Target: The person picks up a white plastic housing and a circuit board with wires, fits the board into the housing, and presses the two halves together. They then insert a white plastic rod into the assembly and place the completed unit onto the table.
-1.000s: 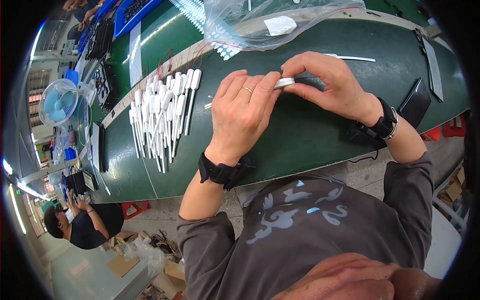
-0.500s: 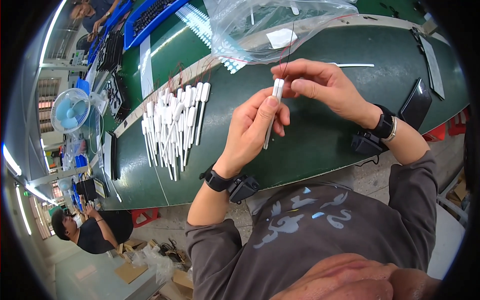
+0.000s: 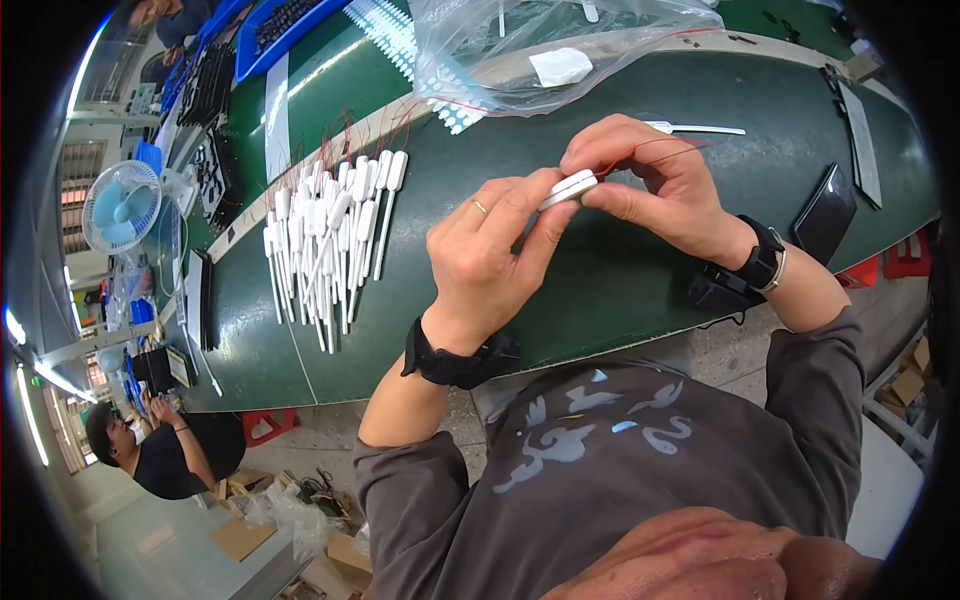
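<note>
Wht piece (image 3: 568, 191) now tipped R, dk seam (image 3: 575, 186)

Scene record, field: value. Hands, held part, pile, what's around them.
left_hand: thumb and fingers on the part's left end
right_hand: thumb and fingers at its right end
held_part: white part with a long dark seam; contents hidden
wires: thin red wires by the right hand
pile: white paddle-headed sticks, left of both hands
far_side: clear plastic bag
right_side: flat black device
surface: dark green table
</note>
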`<state>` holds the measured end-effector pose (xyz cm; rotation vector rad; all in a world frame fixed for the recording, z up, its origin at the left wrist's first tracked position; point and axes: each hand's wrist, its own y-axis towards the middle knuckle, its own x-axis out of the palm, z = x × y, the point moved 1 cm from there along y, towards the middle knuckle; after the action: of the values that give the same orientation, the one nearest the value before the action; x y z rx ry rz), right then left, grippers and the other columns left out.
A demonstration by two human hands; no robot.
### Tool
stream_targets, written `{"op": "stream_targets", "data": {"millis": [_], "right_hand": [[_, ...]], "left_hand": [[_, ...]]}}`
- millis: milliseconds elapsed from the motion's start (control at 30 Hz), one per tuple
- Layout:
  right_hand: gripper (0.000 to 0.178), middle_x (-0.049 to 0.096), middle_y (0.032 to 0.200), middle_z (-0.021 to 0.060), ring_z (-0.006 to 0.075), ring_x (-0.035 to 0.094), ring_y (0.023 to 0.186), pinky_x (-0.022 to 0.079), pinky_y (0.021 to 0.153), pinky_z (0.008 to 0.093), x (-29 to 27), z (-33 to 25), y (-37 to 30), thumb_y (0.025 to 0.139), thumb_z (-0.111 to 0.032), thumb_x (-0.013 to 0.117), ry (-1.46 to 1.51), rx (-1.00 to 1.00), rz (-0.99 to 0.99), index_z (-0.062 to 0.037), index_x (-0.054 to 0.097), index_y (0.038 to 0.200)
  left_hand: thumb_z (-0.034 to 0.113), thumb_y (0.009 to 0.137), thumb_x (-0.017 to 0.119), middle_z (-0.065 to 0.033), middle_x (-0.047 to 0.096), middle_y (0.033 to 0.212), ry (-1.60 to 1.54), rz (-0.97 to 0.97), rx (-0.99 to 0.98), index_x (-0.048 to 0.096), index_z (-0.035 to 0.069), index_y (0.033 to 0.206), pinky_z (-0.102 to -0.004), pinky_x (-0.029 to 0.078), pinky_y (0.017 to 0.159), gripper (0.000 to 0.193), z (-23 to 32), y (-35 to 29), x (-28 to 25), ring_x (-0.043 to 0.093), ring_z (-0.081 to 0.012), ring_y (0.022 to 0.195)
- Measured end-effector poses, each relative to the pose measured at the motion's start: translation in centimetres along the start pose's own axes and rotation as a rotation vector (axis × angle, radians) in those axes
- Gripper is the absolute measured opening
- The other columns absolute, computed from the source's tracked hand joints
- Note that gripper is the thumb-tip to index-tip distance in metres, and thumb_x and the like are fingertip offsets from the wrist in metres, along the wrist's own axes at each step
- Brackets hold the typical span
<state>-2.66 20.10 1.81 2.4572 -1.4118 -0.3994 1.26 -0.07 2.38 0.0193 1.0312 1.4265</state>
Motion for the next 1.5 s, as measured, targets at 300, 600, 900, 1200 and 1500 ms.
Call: {"op": "stream_targets", "data": {"millis": [300, 600, 900, 1200, 1500], "right_hand": [[0.022, 0.062, 0.111, 0.0105, 0.0192, 0.058, 0.100, 0.046, 0.088, 0.0316, -0.1, -0.2, -0.3, 0.091, -0.012, 0.071, -0.104, -0.105, -0.087, -0.0030, 0.066, 0.111], [0.019, 0.059, 0.113, 0.0119, 0.0209, 0.057, 0.104, 0.046, 0.091, 0.0336, 0.5, -0.3, -0.6, 0.094, -0.011, 0.067, -0.115, -0.141, -0.086, -0.0031, 0.062, 0.110], [0.020, 0.060, 0.115, 0.0139, 0.0225, 0.059, 0.108, 0.047, 0.095, 0.0345, -0.4, 1.0, -0.2, 0.095, -0.009, 0.065, 0.051, -0.077, 0.027, -0.0013, 0.061, 0.113], [0.020, 0.065, 0.112, 0.0150, 0.0236, 0.061, 0.107, 0.049, 0.093, 0.0348, 0.3, 0.5, -0.5, 0.094, -0.011, 0.067, 0.179, 0.016, 0.007, -0.0012, 0.061, 0.111], [0.022, 0.065, 0.111, 0.0170, 0.0234, 0.062, 0.106, 0.050, 0.092, 0.0346, 0.1, 0.1, -0.4, 0.093, -0.011, 0.069, 0.122, -0.007, -0.052, -0.0009, 0.060, 0.110]], "left_hand": [[0.007, 0.077, 0.080, -0.0079, 0.072, 0.088, -0.030, 0.034, 0.096, 0.072, 0.005, 0.099, -0.0308, 0.054, 0.058, 0.024, 0.4, -0.1, -0.1, 0.069, -0.0226, 0.070], [0.006, 0.075, 0.081, -0.0079, 0.073, 0.088, -0.031, 0.081, 0.160, 0.072, 0.004, 0.098, -0.0312, 0.054, 0.059, 0.024, 0.6, -0.4, 0.1, 0.069, -0.0226, 0.070], [0.011, 0.076, 0.081, -0.0049, 0.071, 0.087, 0.008, 0.116, 0.095, 0.070, 0.007, 0.098, -0.0313, 0.053, 0.060, 0.025, -0.3, 0.4, -0.6, 0.068, -0.0223, 0.073], [0.012, 0.075, 0.081, -0.0033, 0.065, 0.083, 0.058, 0.109, 0.215, 0.065, 0.008, 0.091, -0.0327, 0.049, 0.057, 0.022, -0.5, 0.2, -0.1, 0.062, -0.0216, 0.072], [0.014, 0.075, 0.081, -0.0038, 0.065, 0.084, 0.077, 0.123, 0.282, 0.066, 0.008, 0.092, -0.0333, 0.050, 0.059, 0.023, -0.4, 0.4, -0.2, 0.062, -0.0221, 0.073]]}}
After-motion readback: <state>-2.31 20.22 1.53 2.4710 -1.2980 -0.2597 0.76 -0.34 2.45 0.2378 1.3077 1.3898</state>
